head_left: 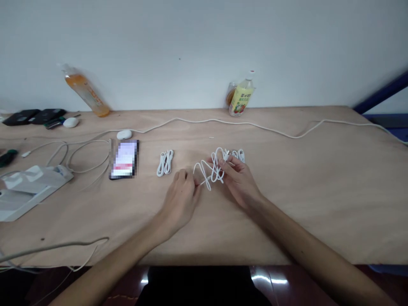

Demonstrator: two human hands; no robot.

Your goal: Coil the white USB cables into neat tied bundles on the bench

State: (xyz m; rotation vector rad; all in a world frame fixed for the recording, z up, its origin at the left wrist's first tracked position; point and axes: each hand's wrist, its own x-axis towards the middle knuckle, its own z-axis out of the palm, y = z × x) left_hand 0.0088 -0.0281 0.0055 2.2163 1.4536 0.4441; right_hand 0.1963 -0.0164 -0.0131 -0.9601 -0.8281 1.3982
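A loose white cable (208,172) with several open loops lies between my two hands, above the wooden table. My left hand (183,191) is closed on one end of it, the fingers curled. My right hand (237,176) pinches the looped part near a white connector, thumb on top. Left of my hands, a neatly coiled white cable bundle (165,163) lies on the table. Another coiled white cable (239,155) lies just behind my right hand, which partly hides it.
A phone (124,159) and white earbud case (124,134) lie left. A power strip (35,191) stands far left. An orange bottle (86,93) and a yellow-labelled bottle (242,97) lean on the wall. A long cable (207,121) crosses the table's back.
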